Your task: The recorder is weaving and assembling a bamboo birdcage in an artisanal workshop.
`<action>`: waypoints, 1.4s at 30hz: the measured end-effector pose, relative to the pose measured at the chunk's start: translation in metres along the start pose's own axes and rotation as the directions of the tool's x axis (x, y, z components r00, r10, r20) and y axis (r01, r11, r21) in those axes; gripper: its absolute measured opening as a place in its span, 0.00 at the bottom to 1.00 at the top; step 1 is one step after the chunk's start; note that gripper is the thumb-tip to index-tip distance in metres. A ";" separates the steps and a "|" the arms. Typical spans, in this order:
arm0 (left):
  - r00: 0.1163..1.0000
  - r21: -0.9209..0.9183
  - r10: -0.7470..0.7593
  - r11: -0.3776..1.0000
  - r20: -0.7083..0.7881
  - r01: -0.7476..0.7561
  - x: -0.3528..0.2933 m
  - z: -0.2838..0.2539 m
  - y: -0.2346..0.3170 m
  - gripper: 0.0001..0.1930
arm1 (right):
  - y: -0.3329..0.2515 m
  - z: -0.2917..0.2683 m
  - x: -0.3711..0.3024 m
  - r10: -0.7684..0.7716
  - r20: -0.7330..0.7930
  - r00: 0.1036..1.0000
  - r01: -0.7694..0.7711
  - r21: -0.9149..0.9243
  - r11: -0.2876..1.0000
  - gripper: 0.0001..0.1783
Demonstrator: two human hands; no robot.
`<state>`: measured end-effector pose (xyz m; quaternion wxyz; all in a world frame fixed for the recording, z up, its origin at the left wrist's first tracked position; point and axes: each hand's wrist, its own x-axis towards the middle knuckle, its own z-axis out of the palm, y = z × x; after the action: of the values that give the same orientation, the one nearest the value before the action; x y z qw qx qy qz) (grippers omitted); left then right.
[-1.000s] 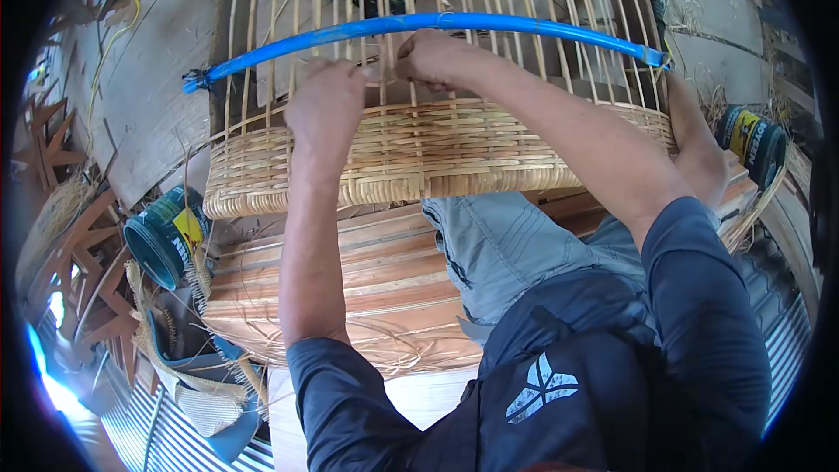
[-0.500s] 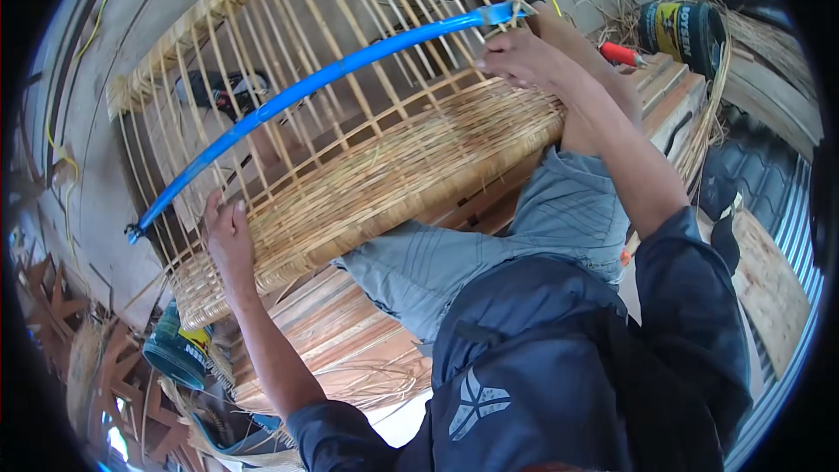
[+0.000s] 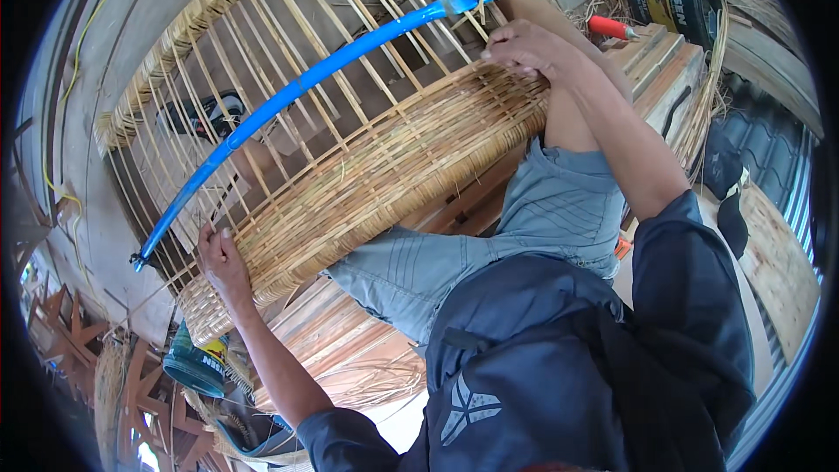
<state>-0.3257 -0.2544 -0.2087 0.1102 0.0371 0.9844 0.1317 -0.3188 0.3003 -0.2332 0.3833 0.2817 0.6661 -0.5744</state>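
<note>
Nearby, planks (image 3: 306, 323), buckets (image 3: 673, 4) and corrugated sheeting (image 3: 776, 138) surround the woven panel (image 3: 367, 182).

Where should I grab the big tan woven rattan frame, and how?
Probably the wide tan rattan band near both ends, where the left hand and right hand are, coming from the person's side. It faces the person, is tightly woven, and looks sturdier than the thin, spaced tan rods beyond.

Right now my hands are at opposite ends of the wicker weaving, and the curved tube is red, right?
No, the curved tube is blue in the head view; your left hand and right hand are at opposite ends of the wicker weaving.
</note>
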 end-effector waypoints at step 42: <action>0.747 -0.467 -0.170 0.686 0.643 0.558 -0.022 -0.082 0.090 0.20 | -0.092 0.347 -0.021 -0.392 0.015 0.920 0.360 0.368 0.857 0.07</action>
<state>-0.3187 -0.1906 -0.1034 0.4195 -0.1723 0.7898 0.4129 -0.3174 -0.0551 -0.1814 0.2353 0.1852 0.5746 -0.7617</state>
